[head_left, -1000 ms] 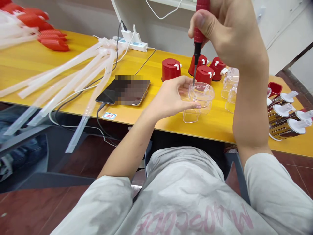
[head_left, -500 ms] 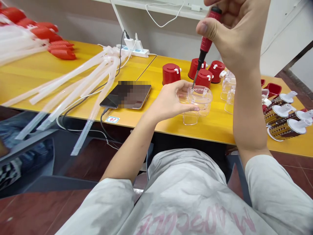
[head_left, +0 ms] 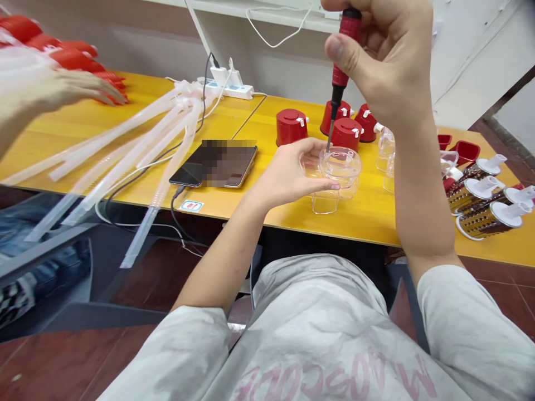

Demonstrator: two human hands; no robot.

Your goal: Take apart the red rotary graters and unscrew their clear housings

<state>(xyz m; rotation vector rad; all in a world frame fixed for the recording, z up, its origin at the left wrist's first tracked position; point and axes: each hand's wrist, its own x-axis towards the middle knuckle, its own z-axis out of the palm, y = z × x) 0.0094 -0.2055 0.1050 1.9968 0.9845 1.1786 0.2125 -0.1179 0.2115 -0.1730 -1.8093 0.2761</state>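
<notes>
My left hand (head_left: pixel 295 170) grips a clear plastic housing (head_left: pixel 345 167) from its left side, thumb in front and fingers behind. The housing has a round ring on top and stands on the yellow table. In my right hand (head_left: pixel 384 61) is a screwdriver (head_left: pixel 341 61) with a red and black handle, held steeply upright with its tip down. The tip meets the left part of the housing's ring; any screw under it is too small to see. Behind the housing stand several red cups (head_left: pixel 291 127) with white tabs.
A tablet (head_left: pixel 234 161) with a cable lies to my left, beside several translucent bags (head_left: pixel 163 131) overhanging the edge. A white power strip (head_left: pixel 238 89) sits behind. Drum graters (head_left: pixel 489 217) stand at right. A co-worker's hand (head_left: pixel 79 89) is by red parts (head_left: pixel 71 55) at far left.
My right hand and the screwdriver handle have shifted left, so the screwdriver stands more upright. A co-worker's hand has come into view at the far left. My left hand stays put.
</notes>
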